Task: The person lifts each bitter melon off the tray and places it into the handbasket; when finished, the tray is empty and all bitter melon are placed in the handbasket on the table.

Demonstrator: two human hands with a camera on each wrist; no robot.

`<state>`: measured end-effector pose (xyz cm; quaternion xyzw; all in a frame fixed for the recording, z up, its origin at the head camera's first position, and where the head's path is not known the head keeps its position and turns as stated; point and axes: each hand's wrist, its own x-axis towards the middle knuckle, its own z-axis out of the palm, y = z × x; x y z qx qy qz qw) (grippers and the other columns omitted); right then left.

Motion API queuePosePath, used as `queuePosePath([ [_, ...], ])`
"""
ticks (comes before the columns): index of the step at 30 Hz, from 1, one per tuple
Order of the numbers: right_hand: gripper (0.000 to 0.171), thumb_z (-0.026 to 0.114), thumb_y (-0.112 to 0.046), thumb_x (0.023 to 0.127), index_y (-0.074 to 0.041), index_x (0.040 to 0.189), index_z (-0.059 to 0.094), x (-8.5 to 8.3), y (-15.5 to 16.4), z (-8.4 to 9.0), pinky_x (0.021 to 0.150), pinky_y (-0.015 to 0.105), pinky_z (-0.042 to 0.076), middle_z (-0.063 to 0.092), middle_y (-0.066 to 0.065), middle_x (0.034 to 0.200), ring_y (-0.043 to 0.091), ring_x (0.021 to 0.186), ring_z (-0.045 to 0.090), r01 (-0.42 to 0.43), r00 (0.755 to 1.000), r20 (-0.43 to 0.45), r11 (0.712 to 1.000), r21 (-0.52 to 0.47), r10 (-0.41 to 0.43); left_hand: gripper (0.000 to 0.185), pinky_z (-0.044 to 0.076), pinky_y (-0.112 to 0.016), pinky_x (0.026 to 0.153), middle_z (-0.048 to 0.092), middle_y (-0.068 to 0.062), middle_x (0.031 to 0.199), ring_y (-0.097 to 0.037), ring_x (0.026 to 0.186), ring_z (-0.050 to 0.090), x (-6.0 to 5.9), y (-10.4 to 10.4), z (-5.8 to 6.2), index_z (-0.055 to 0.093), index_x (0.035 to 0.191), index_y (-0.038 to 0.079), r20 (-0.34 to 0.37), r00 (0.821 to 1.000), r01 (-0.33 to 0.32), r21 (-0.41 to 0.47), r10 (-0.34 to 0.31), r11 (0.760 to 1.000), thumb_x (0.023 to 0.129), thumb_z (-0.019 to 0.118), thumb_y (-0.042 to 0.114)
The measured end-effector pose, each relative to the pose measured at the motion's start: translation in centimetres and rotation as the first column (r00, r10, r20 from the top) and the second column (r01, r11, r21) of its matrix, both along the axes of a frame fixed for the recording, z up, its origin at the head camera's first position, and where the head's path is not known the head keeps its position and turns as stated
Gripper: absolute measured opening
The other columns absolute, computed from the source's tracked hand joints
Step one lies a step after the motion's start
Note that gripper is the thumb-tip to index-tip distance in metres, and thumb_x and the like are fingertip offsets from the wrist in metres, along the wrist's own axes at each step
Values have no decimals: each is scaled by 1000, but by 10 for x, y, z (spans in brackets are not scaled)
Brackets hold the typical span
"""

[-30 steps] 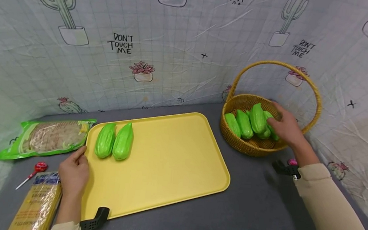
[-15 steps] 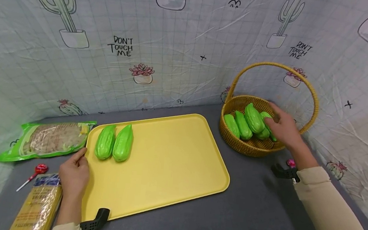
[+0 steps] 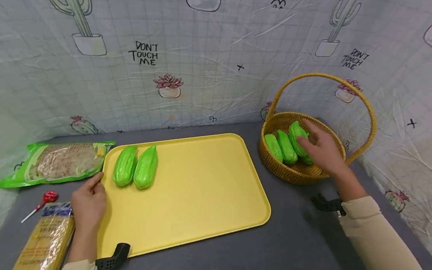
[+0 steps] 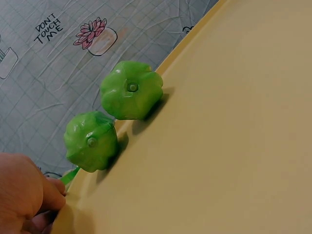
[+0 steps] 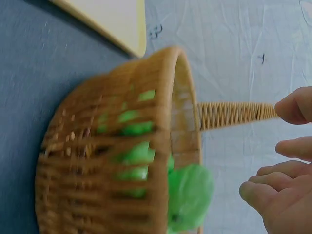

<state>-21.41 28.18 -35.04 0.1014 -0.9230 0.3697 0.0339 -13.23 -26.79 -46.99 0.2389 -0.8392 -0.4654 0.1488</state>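
Two green gourds [image 3: 134, 172] were found laid side by side at the tray's [image 3: 203, 194] upper left — several more [image 3: 286, 146] remained in the wicker basket [image 3: 293, 172], right of frame. The right hand [image 3: 322, 150] was spread loosely over these, nothing yet gripped. The left hand [image 3: 87, 205] was rested on the tray's left rim, fingers relaxed.

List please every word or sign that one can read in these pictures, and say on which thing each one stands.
"DON'T TOUCH ME": printed on the backdrop cloth, left of centre beside a drawn cactus.
"DON'T TOUCH ME": again on the cloth, at the right above the basket; also seen in the left wrist view.
Yellow noodle packet: has print, too small to read.
Green food bag: no legible text.
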Motion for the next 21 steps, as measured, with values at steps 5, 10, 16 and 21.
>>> queuePosePath([
  [5,67,48,-27,109,-11,165,16,0,-20,4,121,60,26,14,17,171,43,155,21,-64,996,62,995,-82,69,43,33,-13,75,58,-24,145,-39,131,55,-1,-1,-1,59,144,7,6,1000,-3,-4,3,1000,107,39,12],
  [10,67,50,-26,108,-9,165,18,0,-46,4,122,58,25,15,12,172,40,156,22,-111,992,52,990,-91,116,43,33,-15,75,59,-22,144,-37,128,57,-1,0,0,60,144,7,1,1000,-8,-13,8,1000,106,39,11],
  [16,66,50,-20,108,-6,164,18,-2,-78,-2,124,56,25,14,13,172,36,157,19,-201,979,10,974,-108,203,43,32,-16,70,60,-21,143,-31,103,61,0,1,1,61,142,7,-5,1000,-18,-33,18,999,105,40,9],
  [21,65,50,-20,108,-8,164,20,0,-108,-7,122,51,31,12,11,173,32,154,31,-260,963,26,954,-149,267,43,32,-14,69,62,-22,141,-8,94,57,0,3,4,62,141,6,-18,1000,-18,-28,17,999,104,41,8],
])
